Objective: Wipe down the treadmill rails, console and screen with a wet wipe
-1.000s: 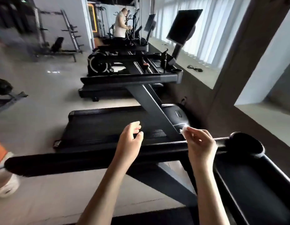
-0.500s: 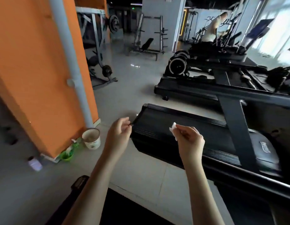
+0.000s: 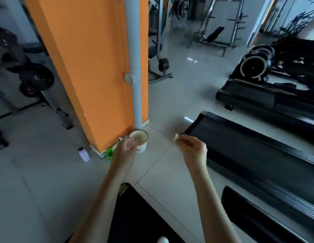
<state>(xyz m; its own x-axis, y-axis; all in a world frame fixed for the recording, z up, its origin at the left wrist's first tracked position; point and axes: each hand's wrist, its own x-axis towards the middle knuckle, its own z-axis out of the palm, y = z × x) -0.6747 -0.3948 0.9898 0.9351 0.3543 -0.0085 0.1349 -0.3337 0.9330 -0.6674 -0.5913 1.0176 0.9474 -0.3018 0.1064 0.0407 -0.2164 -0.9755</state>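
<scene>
Both hands have drifted left since half a second ago, away from the black treadmill deck [image 3: 249, 148] and out over the pale tiled floor [image 3: 161, 172]; the view has swung with them, so the orange pillar [image 3: 93, 67] and its grey pipe [image 3: 135, 50] now fill the middle. The right hand [image 3: 194, 149] pinches a small crumpled white wet wipe [image 3: 175, 136] between thumb and fingertips. The wipe pokes out past the fingertips to the left, just off the near corner of the deck and not touching it. The left hand [image 3: 125, 150] hangs level with it and well apart, its back to the camera and fingers curled. Blur hides whether it holds anything. Just beyond its knuckles a white tub [image 3: 142, 148] stands at the foot of the pipe, with a green bottle [image 3: 109, 152] beside it at the pillar's base and a small lilac bottle [image 3: 84, 154] further left on the floor.
</scene>
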